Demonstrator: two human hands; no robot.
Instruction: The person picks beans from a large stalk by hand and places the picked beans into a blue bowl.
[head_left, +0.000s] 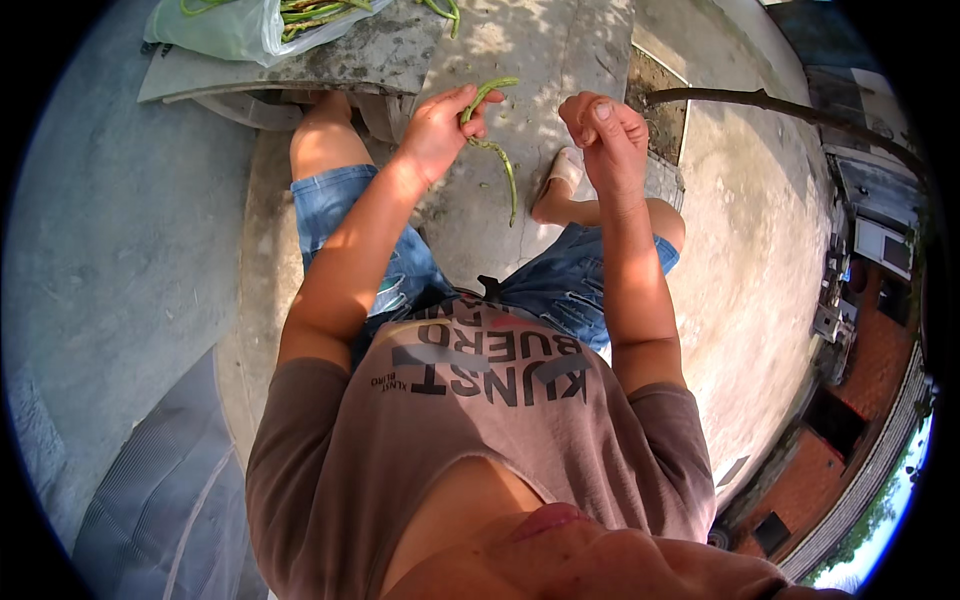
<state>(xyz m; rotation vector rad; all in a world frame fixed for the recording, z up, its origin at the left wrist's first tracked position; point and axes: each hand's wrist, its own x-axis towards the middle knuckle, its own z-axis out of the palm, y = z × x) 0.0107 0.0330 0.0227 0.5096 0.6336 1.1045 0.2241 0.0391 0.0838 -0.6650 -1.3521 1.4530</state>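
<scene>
My left hand (444, 127) holds a slender green yardlong bean (504, 161) between thumb and fingers. One end of it curves up past the fingertips; the other dangles below, with a kinked, partly shrivelled stretch near the hand. To the right, apart from the bean, my right hand (609, 127) is raised with its fingers curled in and the thumb pressed on them. Nothing shows in that hand, though the curled fingers hide its inside. A thin plastic bag (217, 34) with several long beans (319, 16) lies at the upper left.
The bag rests on a worn stone slab (367, 64). Another bean (450, 16) lies at the top edge. Small green bits dot the concrete floor (517, 240) between my legs. A bare branch (780, 105) arches in from the right, beside a framed opening (660, 97) in the paving.
</scene>
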